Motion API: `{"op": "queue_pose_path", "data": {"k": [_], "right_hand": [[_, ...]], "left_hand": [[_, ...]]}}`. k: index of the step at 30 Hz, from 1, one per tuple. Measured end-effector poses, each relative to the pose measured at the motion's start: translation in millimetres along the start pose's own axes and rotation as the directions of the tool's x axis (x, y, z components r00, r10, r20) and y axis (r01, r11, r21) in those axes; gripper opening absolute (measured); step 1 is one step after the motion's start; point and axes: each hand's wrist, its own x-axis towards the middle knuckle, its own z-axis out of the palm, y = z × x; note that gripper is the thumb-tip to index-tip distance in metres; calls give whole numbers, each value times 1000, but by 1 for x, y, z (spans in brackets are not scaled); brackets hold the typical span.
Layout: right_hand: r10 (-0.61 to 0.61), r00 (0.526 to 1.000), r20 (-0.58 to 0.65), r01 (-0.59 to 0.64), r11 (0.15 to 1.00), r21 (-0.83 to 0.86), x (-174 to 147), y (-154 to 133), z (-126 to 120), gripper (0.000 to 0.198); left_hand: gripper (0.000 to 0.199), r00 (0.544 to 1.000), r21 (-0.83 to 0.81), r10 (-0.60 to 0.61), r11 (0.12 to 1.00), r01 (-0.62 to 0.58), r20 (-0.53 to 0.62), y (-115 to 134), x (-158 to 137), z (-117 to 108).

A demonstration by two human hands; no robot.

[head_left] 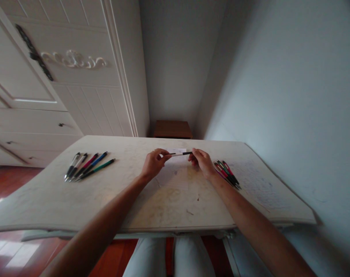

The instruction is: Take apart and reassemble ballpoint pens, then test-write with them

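Note:
Both of my hands hold one white and black pen (pixel 178 154) level above the table, near its far edge. My left hand (pixel 155 163) pinches the pen's left end between thumb and fingers. At the other end, my right hand (pixel 201 159) is closed around the black part. Behind the pen a small white paper (pixel 179 150) lies on the table. To the left, several pens (pixel 87 166) lie fanned out, in white, red, blue and green. Just right of my right forearm sits a second bunch of pens (pixel 227 174), partly hidden by that arm.
The worn white table (pixel 163 211) spans the view, with scribbles on its right side. A white cabinet (pixel 85 88) stands at the left and a pale wall (pixel 293 96) at the right. Behind the table is a brown wooden box-like piece (pixel 172 129).

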Motion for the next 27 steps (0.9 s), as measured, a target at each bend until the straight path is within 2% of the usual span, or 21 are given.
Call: {"op": "queue_pose_path", "data": {"k": [6, 10, 13, 15, 18, 23, 27], "right_hand": [[4, 1000, 28, -5, 1000, 26, -2, -3, 1, 50], [3, 1000, 5, -3, 1000, 21, -1, -2, 1, 51], [8, 1000, -11, -8, 1000, 5, 0, -1, 0, 53], [12, 1000, -17, -12, 1000, 6, 0, -1, 0, 54], [18, 1000, -16, -18, 1000, 17, 0, -2, 0, 54], [15, 1000, -5, -15, 1000, 4, -1, -3, 0, 54], [21, 1000, 0, -21, 1000, -7, -1, -3, 0, 55]], "left_hand": [[35, 1000, -34, -14, 999, 14, -6, -2, 0, 0], [44, 996, 32, 86, 996, -85, -23, -11, 1, 4], [31, 980, 82, 195, 978, -191, -45, -17, 2, 5], [21, 973, 96, 225, 971, -220, -48, -17, 2, 5], [25, 983, 121, 182, 977, -178, -24, -12, 1, 2], [54, 999, 116, 16, 993, -21, 43, -3, -4, -1], [59, 998, 104, -41, 994, 37, 41, -3, -5, -1]]}}
